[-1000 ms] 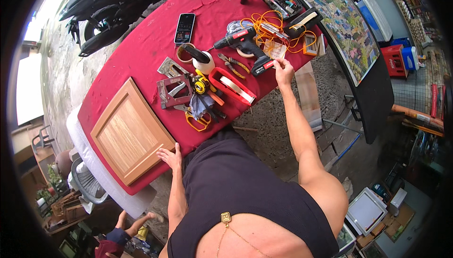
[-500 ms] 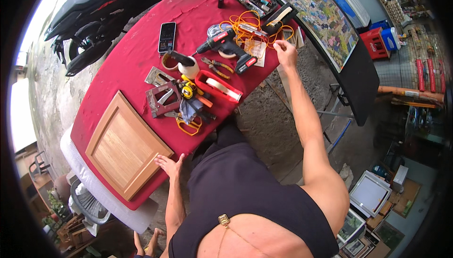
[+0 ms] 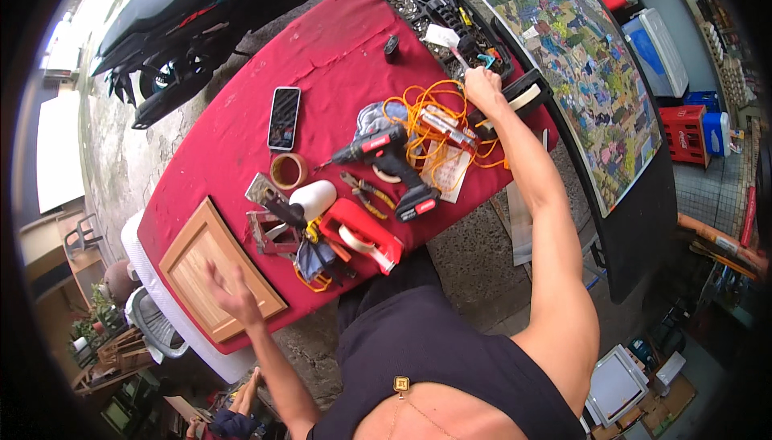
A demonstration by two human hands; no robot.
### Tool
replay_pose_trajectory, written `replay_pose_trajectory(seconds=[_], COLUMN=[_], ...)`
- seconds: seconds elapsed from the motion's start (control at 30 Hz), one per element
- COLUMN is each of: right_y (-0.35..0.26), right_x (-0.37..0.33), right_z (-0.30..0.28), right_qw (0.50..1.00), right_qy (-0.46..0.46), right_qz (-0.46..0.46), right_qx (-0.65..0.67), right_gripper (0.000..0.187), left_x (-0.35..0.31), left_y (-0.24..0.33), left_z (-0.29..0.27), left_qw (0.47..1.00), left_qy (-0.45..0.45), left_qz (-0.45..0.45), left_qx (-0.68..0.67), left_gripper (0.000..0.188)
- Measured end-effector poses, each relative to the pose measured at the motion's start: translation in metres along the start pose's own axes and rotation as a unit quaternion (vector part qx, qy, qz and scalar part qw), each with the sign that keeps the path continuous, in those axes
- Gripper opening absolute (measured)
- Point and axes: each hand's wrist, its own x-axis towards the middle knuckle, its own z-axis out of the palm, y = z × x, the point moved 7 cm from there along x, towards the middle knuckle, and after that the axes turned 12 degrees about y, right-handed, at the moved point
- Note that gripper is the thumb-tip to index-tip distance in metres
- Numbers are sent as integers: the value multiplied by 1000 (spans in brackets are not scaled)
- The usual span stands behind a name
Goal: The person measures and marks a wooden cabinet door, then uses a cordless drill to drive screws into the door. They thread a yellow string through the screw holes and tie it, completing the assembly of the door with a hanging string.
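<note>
My left hand (image 3: 232,295) hovers over a wooden cabinet door panel (image 3: 193,259), slightly blurred, with its fingers spread and nothing in them. At the far side of the table, my right hand (image 3: 482,86) has its fingers closed around a slim reddish stick-like item (image 3: 460,59), its kind unclear. That item points toward an open black organizer case (image 3: 430,14) full of small hardware. Below my right wrist lies a tangle of orange cord (image 3: 426,122). A cordless drill (image 3: 386,158) rests beside the cord.
On the red-covered table (image 3: 241,110) are a phone (image 3: 284,118), a tape roll (image 3: 289,171), pliers (image 3: 366,195), a red tape dispenser (image 3: 362,235) and a staple gun (image 3: 269,231). A puzzle board (image 3: 575,78) stands right; a motorcycle (image 3: 201,30) is far left. Another person's hand (image 3: 246,392) shows lower left.
My right hand has moved away from me, from the near edge by the cord to the organizer case. The left hand has lifted from the door's edge and now hangs over its panel.
</note>
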Motion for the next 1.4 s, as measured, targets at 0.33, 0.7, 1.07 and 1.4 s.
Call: replay_pose_trajectory(seconds=[0.33, 0.7, 1.07, 1.4], right_y=[3, 31, 1, -11], right_x=[12, -3, -164, -271], right_z=[7, -17, -40, -30], right_qw=[996, 933, 362, 340], right_qy=[-6, 159, 70, 58], right_qz=[-4, 71, 361, 424], right_qx=[89, 315, 857, 837], right_gripper=[18, 12, 7, 9], left_x=[43, 15, 28, 21], left_y=[310, 314, 314, 318], left_z=[412, 626, 636, 637], left_qw=[838, 843, 833, 818], left_qy=[-288, -255, -309, -288], left_qz=[461, 425, 439, 491], left_qx=[-42, 208, 136, -83], left_gripper=[36, 17, 12, 6])
